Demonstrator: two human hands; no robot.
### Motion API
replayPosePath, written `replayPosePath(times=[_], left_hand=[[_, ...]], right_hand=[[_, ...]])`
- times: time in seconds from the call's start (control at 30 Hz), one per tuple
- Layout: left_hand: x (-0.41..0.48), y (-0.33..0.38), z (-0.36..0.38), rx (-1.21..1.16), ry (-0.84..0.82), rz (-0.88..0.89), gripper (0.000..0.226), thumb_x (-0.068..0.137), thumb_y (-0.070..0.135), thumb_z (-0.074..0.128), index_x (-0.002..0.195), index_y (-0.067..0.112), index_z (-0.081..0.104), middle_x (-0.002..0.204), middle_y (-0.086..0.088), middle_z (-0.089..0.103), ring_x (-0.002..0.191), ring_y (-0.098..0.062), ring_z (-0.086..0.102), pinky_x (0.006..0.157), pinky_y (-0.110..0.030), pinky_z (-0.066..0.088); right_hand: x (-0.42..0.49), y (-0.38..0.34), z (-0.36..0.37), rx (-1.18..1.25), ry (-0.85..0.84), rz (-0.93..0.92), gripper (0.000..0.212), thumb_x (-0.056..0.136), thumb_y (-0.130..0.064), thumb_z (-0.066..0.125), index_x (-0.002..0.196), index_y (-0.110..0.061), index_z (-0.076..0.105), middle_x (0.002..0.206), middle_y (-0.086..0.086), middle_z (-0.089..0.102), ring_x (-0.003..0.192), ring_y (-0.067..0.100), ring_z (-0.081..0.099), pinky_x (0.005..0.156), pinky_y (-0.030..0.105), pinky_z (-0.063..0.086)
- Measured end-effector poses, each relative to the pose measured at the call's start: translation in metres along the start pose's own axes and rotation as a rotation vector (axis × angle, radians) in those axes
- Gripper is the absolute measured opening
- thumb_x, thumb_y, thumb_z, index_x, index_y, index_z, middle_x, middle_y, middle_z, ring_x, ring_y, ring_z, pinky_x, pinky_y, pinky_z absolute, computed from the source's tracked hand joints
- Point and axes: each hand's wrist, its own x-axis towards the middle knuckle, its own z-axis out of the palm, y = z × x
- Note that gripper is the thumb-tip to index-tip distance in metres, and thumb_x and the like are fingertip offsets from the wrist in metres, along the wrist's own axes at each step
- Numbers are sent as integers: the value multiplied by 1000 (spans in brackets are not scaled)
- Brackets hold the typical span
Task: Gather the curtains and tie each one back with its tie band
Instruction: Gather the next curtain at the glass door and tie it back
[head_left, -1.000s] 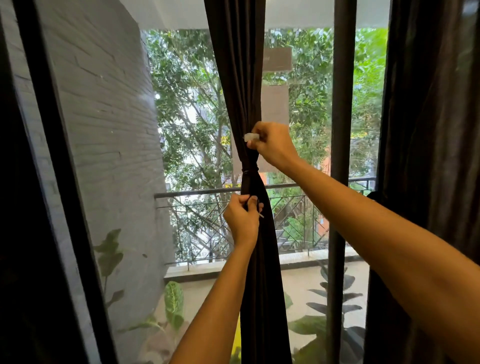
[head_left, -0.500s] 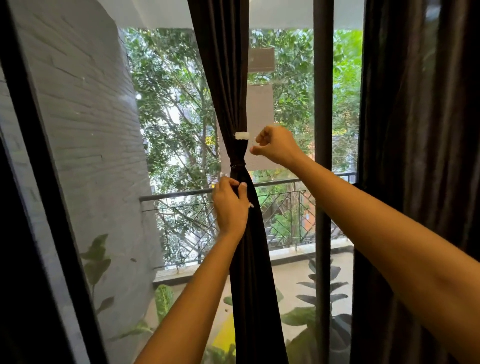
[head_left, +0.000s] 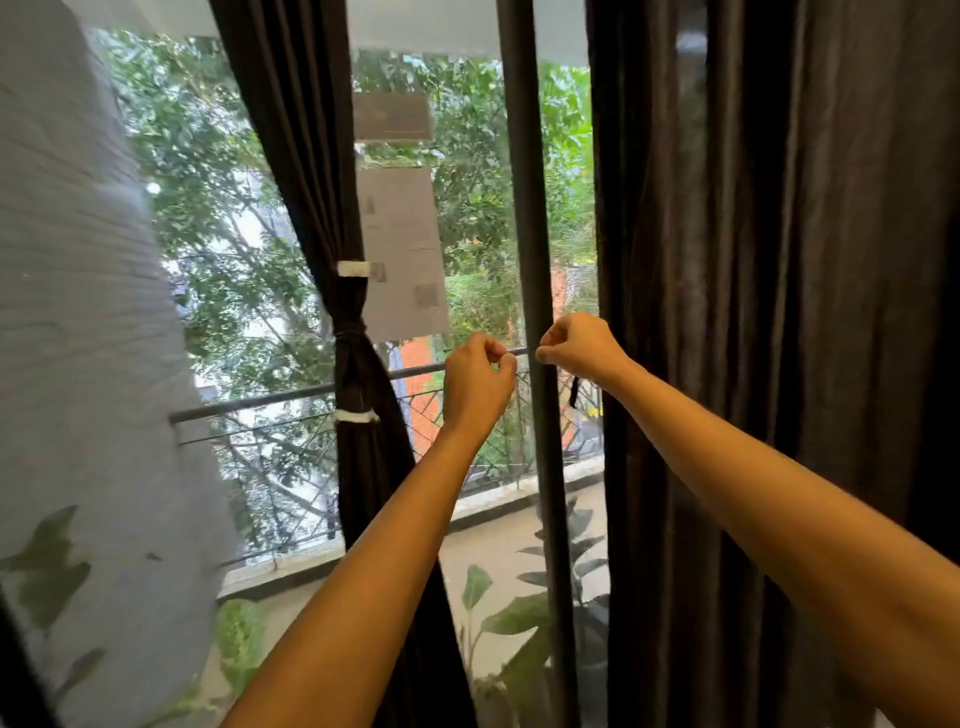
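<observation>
While both bare arms reach forward from the near edge, neither hand touches cloth. The left hand (head_left: 478, 379) hovers in front of the glass, just right of the left curtain (head_left: 363, 467) and clear of it. Its fingers are curled into a loose fist with the thumb against the forefinger, and nothing shows in its grip. The right hand (head_left: 582, 345) is level with it and a little to its right, in front of the dark post (head_left: 522, 208). Its fingers are also curled in, knuckles up, and no object can be seen between them.

The left curtain is gathered into a narrow bundle. Its long axis runs top to bottom, slanting slightly from upper left to lower right. It is pinched to a waist about halfway up and flares wider below. The band (head_left: 349, 332) wraps that waist crosswise, dark like the cloth. One white tag (head_left: 354, 269) sits above the band and another (head_left: 356, 415) below it.

The right curtain (head_left: 779, 312) hangs loose in straight vertical folds and fills the right side, just right of the post. A short dark strip (head_left: 574, 392) dangles at its left edge, just below the right hand; whether it is a tie band cannot be told.

A pale paper (head_left: 402, 249) is on the glass between the left curtain and the post. Outside are a railing (head_left: 260, 404), trees, leafy plants low down, and a grey wall (head_left: 78, 312) at the left.
</observation>
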Motion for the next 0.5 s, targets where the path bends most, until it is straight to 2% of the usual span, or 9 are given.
replayPosePath(times=[0.07,0.17,0.23,0.3,0.37,0.4,0.5], left_hand=[[3,19,24,-7,-60,-26,11,85,15,62,91,5,61,92,-11,67,85,-25,62,76,-34,51],[9,54,67,-25,-114,-44,9,85,16,64,89,9,61,91,-10,66,82,-21,61,74,-30,49],[13,75,94,-33,-130,-57,13,85,16,65,93,7,62,92,-10,66,81,-18,58,71,-24,44],[21,95,119,-32,-123,-72,18,83,18,67,95,5,63,95,-12,65,83,-21,59,69,-21,40],[31,113,141,-10,-103,-64,23,81,21,69,98,6,63,99,-14,62,91,-25,59,74,-22,40],[35,120,150,9,-93,-55,26,81,23,69,100,7,62,104,-15,60,98,-27,57,82,-25,41],[51,144,176,41,-65,-57,35,83,28,67,110,9,55,123,-18,43,116,-34,44,95,-33,37]], right_hand=[[1,28,-23,15,21,9,16,81,-17,70,80,-2,70,81,10,67,78,17,59,67,26,41],[3,73,-63,22,74,23,16,80,-15,70,86,-1,71,87,9,69,77,12,57,67,23,41],[4,99,-87,20,90,28,13,80,-15,69,86,-3,72,88,8,70,79,11,57,68,22,40],[6,123,-111,6,101,23,14,81,-14,68,85,-2,72,85,7,69,78,9,57,70,24,43],[10,144,-132,15,110,26,15,82,-14,66,85,0,71,80,3,66,76,9,57,74,25,46],[12,153,-140,29,116,35,15,83,-13,66,85,1,70,77,0,65,74,9,57,74,25,46],[21,183,-164,56,121,70,13,83,-13,66,84,-1,70,76,1,64,75,11,58,71,26,46]])
